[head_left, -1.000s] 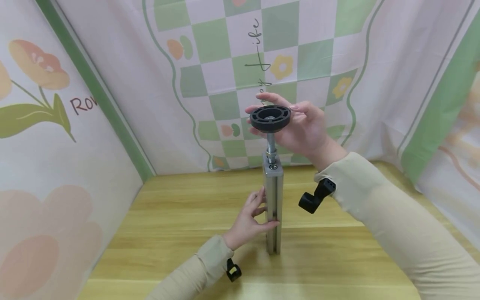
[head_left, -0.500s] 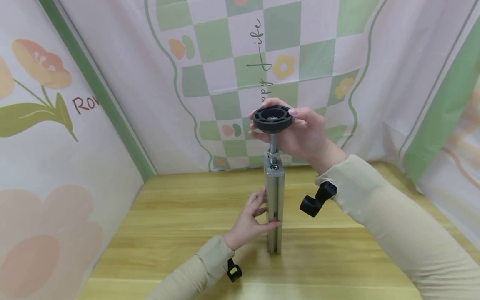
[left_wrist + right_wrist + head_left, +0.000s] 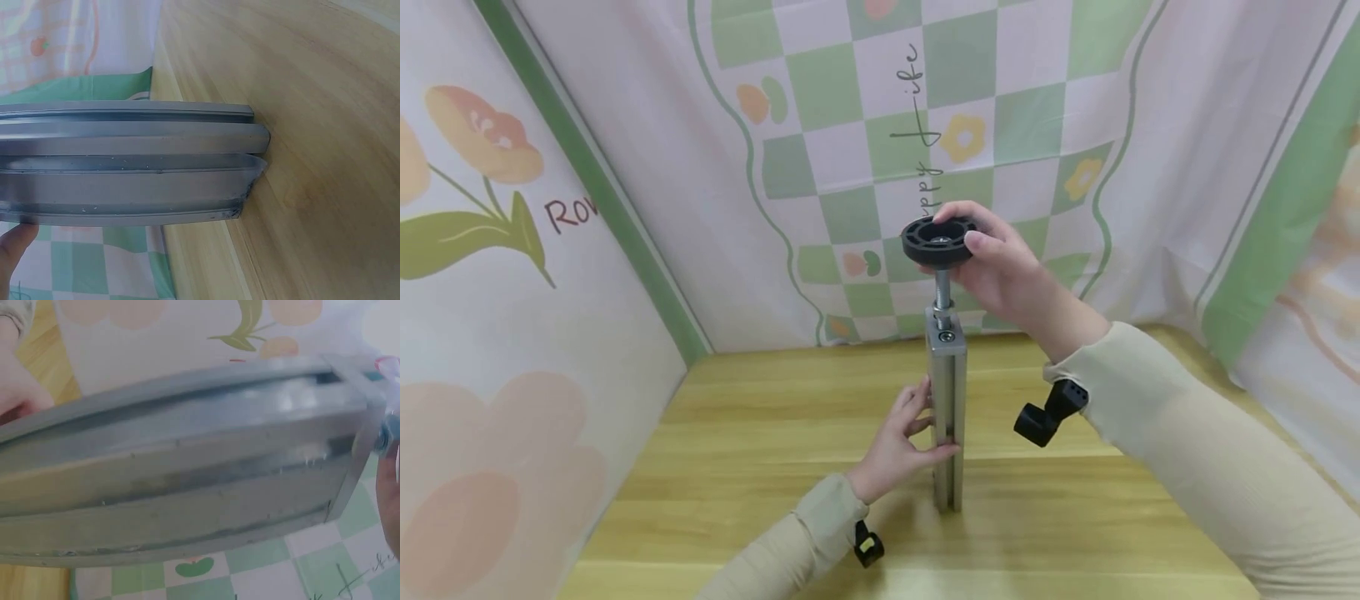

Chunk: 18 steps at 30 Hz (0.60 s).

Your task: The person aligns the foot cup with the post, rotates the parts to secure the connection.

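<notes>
Within head view alone, fingers (image 3: 973, 213) grip the disc (image 3: 934, 255).

I'm looking at a small booth with cloth sides, but I can't tell if it's in a home. I see a green-checked far cloth (image 3: 823, 75), a flowery left cloth (image 3: 482, 325) and a wood-look table (image 3: 737, 433) near me.

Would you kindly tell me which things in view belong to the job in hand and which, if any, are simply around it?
In the job:
metal bar, in the left hand
black disc, in the right hand
threaded rod between them

Just around it:
wooden table
printed curtain
black wrist mounts
</notes>
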Motion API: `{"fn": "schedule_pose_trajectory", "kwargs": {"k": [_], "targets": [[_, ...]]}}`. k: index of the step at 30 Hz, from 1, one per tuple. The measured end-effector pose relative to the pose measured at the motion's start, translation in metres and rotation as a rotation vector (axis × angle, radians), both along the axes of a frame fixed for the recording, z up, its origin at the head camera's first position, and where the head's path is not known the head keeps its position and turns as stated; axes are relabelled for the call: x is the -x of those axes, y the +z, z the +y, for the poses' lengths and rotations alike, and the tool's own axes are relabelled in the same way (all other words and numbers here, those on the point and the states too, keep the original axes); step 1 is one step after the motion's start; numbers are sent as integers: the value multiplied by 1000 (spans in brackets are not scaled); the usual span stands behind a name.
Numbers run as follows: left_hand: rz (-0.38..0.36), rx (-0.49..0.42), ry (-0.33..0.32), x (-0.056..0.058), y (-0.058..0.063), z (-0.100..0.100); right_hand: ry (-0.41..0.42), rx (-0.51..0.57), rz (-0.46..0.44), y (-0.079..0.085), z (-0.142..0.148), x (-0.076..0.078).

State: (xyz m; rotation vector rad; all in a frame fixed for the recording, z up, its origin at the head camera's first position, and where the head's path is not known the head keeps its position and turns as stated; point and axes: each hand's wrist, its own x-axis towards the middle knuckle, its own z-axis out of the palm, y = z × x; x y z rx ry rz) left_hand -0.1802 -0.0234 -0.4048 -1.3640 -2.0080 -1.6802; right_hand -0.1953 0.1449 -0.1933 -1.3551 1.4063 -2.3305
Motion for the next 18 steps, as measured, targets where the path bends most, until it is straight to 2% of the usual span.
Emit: {"fn": "schedule_pose_trajectory", "kwargs": {"k": [4, 8, 18], "targets": [[9, -1, 2, 0, 0, 0, -219, -18, -43, 4, -6, -14], [14, 0, 2, -1, -1, 0, -422, -77, -31, 7, -10, -20], [0, -3, -5, 0, -1, 0, -711, -204, 21, 12, -17, -31]]}}
